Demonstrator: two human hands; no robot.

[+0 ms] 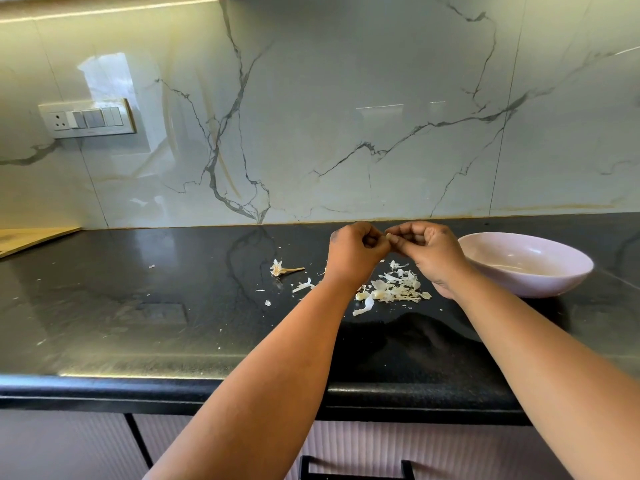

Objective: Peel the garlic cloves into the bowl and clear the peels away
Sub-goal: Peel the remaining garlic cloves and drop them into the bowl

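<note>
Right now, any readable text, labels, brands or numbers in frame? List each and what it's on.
None readable.
Switch plate on the wall: no lettering visible, any marking too small to tell.
Bowl: plain, no print.
Counter, garlic peels, garlic stem: no text.

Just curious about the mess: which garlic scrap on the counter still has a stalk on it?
The stemmed scrap, lying alone left of both hands; the others are flat papery flakes.
</note>
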